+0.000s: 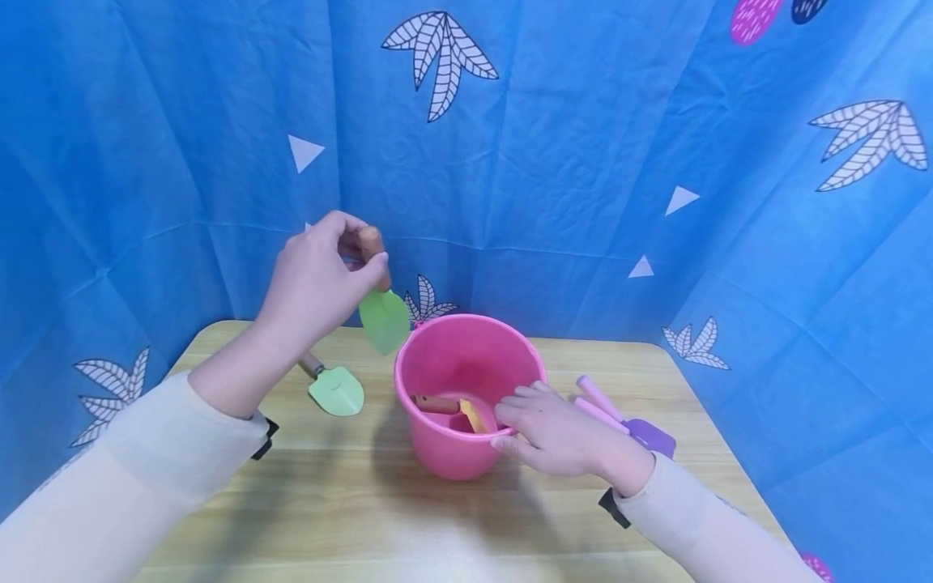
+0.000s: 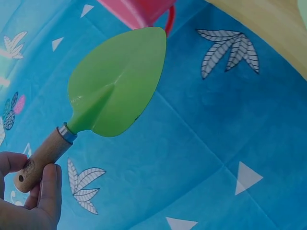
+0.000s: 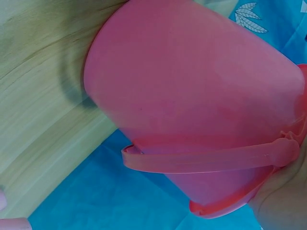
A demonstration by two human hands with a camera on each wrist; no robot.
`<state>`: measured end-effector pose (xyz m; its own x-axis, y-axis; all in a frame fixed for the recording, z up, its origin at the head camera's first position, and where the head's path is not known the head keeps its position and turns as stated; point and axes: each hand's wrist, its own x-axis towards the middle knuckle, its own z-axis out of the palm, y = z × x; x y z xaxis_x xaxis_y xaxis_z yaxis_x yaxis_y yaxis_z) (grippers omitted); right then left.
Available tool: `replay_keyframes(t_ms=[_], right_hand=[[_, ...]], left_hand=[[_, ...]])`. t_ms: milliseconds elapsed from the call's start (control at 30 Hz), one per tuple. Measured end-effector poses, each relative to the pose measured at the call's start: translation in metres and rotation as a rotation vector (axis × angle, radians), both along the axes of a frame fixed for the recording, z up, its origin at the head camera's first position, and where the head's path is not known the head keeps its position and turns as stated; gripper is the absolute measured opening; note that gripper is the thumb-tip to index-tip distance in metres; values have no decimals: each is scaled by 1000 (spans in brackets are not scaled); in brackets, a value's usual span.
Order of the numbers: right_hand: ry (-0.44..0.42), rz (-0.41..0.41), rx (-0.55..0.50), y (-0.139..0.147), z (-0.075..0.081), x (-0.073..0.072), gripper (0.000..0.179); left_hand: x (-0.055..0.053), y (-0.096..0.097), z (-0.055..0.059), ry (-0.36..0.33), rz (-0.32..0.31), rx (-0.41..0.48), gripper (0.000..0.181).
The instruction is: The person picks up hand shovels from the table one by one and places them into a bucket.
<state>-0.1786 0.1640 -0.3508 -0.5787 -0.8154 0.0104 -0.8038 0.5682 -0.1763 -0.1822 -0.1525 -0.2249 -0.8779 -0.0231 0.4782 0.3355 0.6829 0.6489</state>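
Observation:
My left hand [image 1: 317, 271] pinches a green trowel [image 1: 384, 321] near the end of its wooden handle, in the air at the pink bucket's back left. In the left wrist view the leaf-shaped blade [image 2: 117, 84] points away from the fingers, and a metal collar joins it to the handle. The pink bucket [image 1: 455, 453] stands upright on the table. Over its right front rim my right hand [image 1: 557, 429] grips, with fingers inside and thumb outside. A yellow-bladed tool with a wooden handle [image 1: 437, 404] lies in the bucket. The right wrist view shows the bucket's lowered handle [image 3: 206, 160].
Left of the bucket, a second, paler green trowel [image 1: 337, 392] lies on the wooden table [image 1: 328, 494], its handle partly behind my left arm. A purple shovel [image 1: 652, 437] and pink handles [image 1: 599, 397] lie at the right. Blue patterned cloth [image 1: 568, 162] hangs behind and beside the table.

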Motion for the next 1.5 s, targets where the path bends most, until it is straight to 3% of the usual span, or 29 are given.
replay_keyframes(t_ms=[267, 667, 867, 1300, 1500], right_hand=[[-2, -7, -2, 1, 1, 0, 17], [-12, -24, 7, 1, 2, -3, 23], [-4, -14, 8, 0, 3, -3, 23], [1, -5, 1, -1, 1, -4, 29], [-3, -9, 1, -1, -2, -3, 34]], left_hand=[[2, 11, 7, 34, -23, 42, 28], [-3, 30, 1, 21, -97, 135, 27], [-6, 35, -10, -8, -102, 118, 27], [-16, 49, -45, -103, -220, 140, 26], [-21, 53, -60, -135, -231, 120, 24]])
